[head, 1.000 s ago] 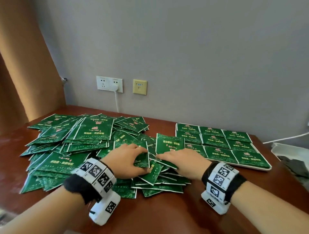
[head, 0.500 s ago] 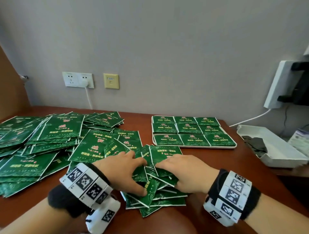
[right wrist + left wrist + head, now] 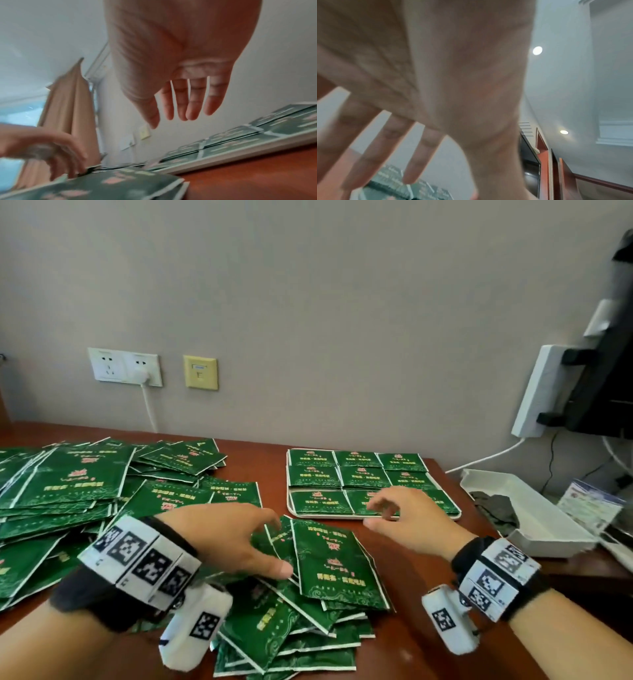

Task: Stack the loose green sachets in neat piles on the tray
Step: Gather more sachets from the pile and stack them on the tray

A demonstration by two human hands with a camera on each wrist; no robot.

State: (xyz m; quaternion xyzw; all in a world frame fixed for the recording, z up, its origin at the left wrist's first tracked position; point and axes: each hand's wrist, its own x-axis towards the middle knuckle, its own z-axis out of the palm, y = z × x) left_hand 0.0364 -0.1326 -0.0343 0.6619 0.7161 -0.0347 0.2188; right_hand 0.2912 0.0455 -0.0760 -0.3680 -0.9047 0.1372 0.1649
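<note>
Far left of the wooden table: a broad heap of loose green sachets spread flat and overlapping, reaching back toward the wall, where a white double socket has a plug with a white cord in it and a yellow wall plate sits just beside. Near the front edge, a smaller pile of sachets lies fanned out, one top sachet face up and roughly squared on the rest. Left hand, wrist wrapped in a marker band, reaches over this small pile; fingers spread and fairly straight in the left wrist view, tips touching the sachet edges at the left of the top sachet, nothing clasped. In the right wrist view the same fingertips rest on the edges of the pile. Right hand hangs in the air above the near edge of the tray, fingers loosely extended, slightly blurred, empty; the right wrist view shows the palm open with fingers together, clear of the table. The tray lies right of centre and holds green sachets in a neat grid of three rows. Further right, a white rectangular dish with something dark in it; a white power adapter against the wall.
</note>
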